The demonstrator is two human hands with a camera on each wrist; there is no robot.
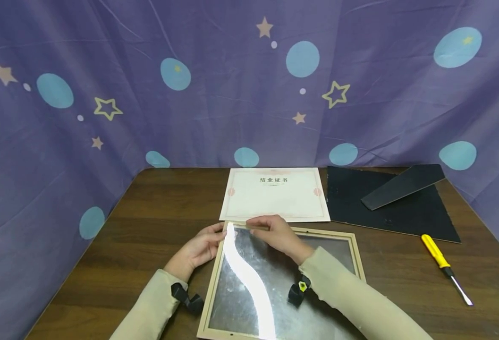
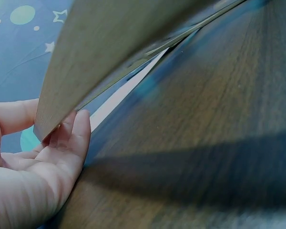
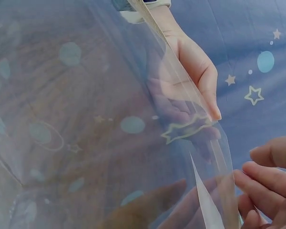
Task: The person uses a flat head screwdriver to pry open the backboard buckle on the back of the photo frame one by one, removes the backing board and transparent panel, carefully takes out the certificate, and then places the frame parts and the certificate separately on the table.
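A light wooden picture frame (image 1: 212, 288) with a shiny clear sheet (image 1: 232, 302) in it is at the near middle of the table. My left hand (image 1: 196, 250) holds the frame's far left corner, thumb on one side and fingers beneath, as the left wrist view shows. That corner is raised off the table. My right hand (image 1: 276, 233) is at the far edge near the same corner. In the right wrist view its fingers (image 3: 267, 183) touch the edge of the clear sheet, while the thumb stands apart from it. Reflections cover much of the sheet.
Beyond the frame lies a white certificate (image 1: 274, 203). To its right is a black backing board (image 1: 342, 198) with a stand leg (image 1: 402, 186). A yellow-handled screwdriver (image 1: 436, 252) lies on the right of the wooden table (image 1: 147, 212). A purple curtain (image 1: 232, 118) hangs behind.
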